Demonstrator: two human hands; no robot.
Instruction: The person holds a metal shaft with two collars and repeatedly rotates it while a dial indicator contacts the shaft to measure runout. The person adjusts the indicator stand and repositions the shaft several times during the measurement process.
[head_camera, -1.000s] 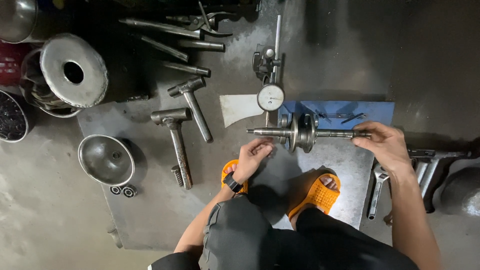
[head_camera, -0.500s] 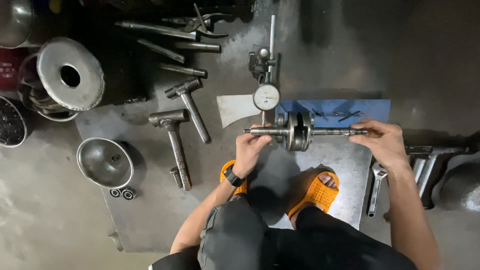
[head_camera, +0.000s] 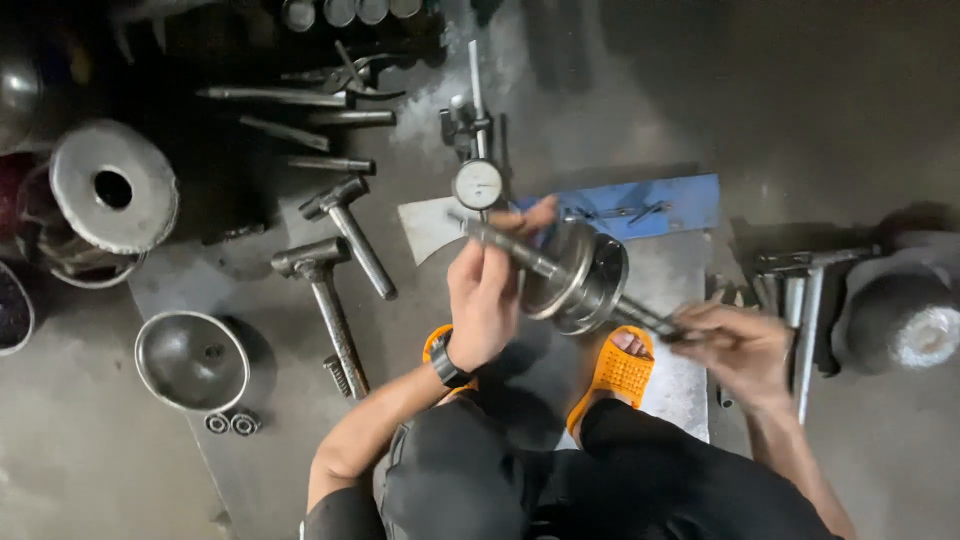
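At the far left of the frame a metal disc (head_camera: 113, 186) with a hole leans on other parts, and below it a steel bowl (head_camera: 192, 360) sits beside two small bearings (head_camera: 231, 424). Two hammers (head_camera: 335, 300) lie right of these, in the left centre.

In the centre, your left hand (head_camera: 482, 300) is closed around the left end of the crankshaft (head_camera: 572, 272), and this has changed: a moment ago the shaft lay level on the blue stand (head_camera: 672, 200), under the dial gauge (head_camera: 478, 184). Now you hold it lifted and tilted, its left end higher, clear of the stand and in front of your knees. So I judge the measuring is paused.

Your right hand (head_camera: 735, 350), lower right of centre, grips the other end with the fingers closed.

At the right edge lie more tools (head_camera: 800, 300) and a dark round part (head_camera: 900, 320). I see no packages, labels or signs.
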